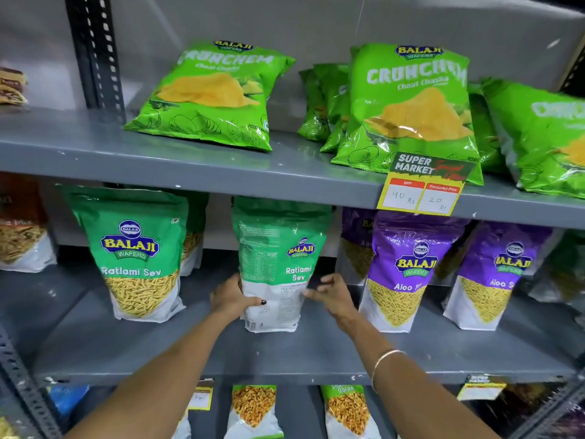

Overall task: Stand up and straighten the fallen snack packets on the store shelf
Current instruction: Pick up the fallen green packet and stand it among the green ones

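Gripping glossy Ratlami Sev pouch (278, 264) upright, left hand (232, 297), right hand (330, 294)

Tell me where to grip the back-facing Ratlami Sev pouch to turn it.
Grip the Ratlami Sev pouch low on both side edges, coming from the front. It stands upright with a wide flat base; the left hand and right hand already flank it there.

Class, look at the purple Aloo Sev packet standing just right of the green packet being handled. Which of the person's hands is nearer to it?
Right. The right hand grips the held Ratlami Sev packet's right edge, just beside the Aloo Sev packet; the left hand is on the far left edge.
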The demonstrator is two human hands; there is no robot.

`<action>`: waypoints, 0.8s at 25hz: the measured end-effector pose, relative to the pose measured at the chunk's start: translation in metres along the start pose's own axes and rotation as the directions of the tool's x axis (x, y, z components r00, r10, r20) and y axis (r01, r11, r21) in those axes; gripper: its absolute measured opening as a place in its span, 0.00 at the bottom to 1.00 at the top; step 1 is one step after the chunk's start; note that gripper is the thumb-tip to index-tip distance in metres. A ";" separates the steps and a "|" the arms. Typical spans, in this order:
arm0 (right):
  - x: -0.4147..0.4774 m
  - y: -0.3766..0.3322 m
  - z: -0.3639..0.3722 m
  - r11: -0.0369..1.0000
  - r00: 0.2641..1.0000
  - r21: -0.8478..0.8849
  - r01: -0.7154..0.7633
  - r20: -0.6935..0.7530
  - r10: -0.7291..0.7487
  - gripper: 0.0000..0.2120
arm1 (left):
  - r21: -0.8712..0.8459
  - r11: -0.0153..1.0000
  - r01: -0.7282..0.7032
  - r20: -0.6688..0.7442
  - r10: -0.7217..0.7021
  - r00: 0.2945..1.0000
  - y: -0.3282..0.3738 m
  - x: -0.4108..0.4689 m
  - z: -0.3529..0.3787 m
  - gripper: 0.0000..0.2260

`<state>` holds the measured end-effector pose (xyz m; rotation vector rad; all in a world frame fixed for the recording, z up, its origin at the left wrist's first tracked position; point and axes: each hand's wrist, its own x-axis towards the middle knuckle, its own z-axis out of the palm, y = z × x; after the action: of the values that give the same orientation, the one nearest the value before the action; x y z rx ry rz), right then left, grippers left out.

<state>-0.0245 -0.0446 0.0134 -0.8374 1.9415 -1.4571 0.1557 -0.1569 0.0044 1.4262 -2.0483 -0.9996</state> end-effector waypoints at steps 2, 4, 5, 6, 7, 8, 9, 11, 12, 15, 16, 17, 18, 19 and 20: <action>-0.006 0.018 0.010 0.991 0.999 -0.133 -0.025 0.037 0.030 0.17 | -0.007 0.999 0.047 -0.031 -0.047 0.998 0.006 -0.006 0.006 0.32; -0.013 0.033 0.025 0.991 0.989 -0.134 -0.026 0.140 0.045 0.18 | -0.010 0.998 0.057 -0.002 -0.057 0.998 0.011 -0.011 0.013 0.38; -0.016 0.037 0.033 0.995 0.987 -0.096 -0.011 0.161 0.026 0.20 | -0.009 0.999 0.035 0.026 -0.035 0.999 0.012 -0.013 0.016 0.42; -0.019 0.041 0.041 0.996 0.988 -0.087 -0.002 0.152 0.015 0.22 | -0.014 1.000 0.013 0.066 -0.012 0.998 0.013 -0.016 0.018 0.44; -0.020 0.046 0.047 0.997 0.991 -0.075 0.029 0.133 -0.018 0.26 | -0.025 1.000 -0.007 0.096 0.009 0.995 0.014 -0.016 0.019 0.45; -0.020 0.050 0.052 0.995 0.993 -0.089 0.049 0.109 -0.039 0.31 | -0.032 0.999 -0.006 0.139 0.011 0.990 0.013 -0.016 0.019 0.45; -0.017 0.055 0.058 0.994 0.993 -0.078 0.072 0.100 -0.064 0.38 | -0.049 0.999 -0.004 0.177 0.013 0.984 0.013 -0.017 0.018 0.42; -0.020 0.053 0.065 0.989 0.992 -0.127 0.080 0.110 -0.066 0.45 | -0.192 0.981 0.032 0.236 0.014 0.972 0.011 -0.018 0.018 0.39; -0.023 0.049 0.067 0.985 0.992 -0.155 0.077 0.112 -0.060 0.48 | -0.274 0.961 0.042 0.255 0.031 0.967 0.013 -0.021 0.018 0.35; -0.026 0.044 0.073 0.982 0.996 -0.171 0.082 0.033 -0.077 0.52 | -0.352 0.935 0.046 0.255 0.048 0.966 0.017 -0.027 0.022 0.27; -0.026 0.046 0.073 0.979 0.998 -0.190 0.069 0.021 -0.066 0.49 | -0.345 0.937 0.050 0.249 0.040 0.968 0.019 -0.030 0.022 0.27; -0.022 0.048 0.073 0.979 0.997 -0.190 0.072 0.018 -0.070 0.44 | -0.350 0.936 0.046 0.233 0.040 0.972 0.019 -0.031 0.022 0.29; -0.019 0.049 0.071 0.984 0.998 -0.170 0.057 0.007 -0.056 0.40 | -0.339 0.940 0.032 0.196 0.037 0.980 0.018 -0.030 0.021 0.31; -0.014 0.051 0.067 0.986 0.998 -0.154 0.057 -0.003 -0.058 0.35 | -0.333 0.943 0.018 0.150 0.034 0.988 0.016 -0.028 0.019 0.31; -0.013 0.049 0.060 0.988 0.998 -0.140 0.061 0.012 -0.060 0.31 | -0.326 0.945 0.020 0.118 0.020 0.993 0.013 -0.024 0.015 0.30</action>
<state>0.0222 -0.0609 -0.0476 -0.9701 2.0482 -1.3613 0.1456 -0.1273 0.0055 1.2172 -1.8522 -1.3812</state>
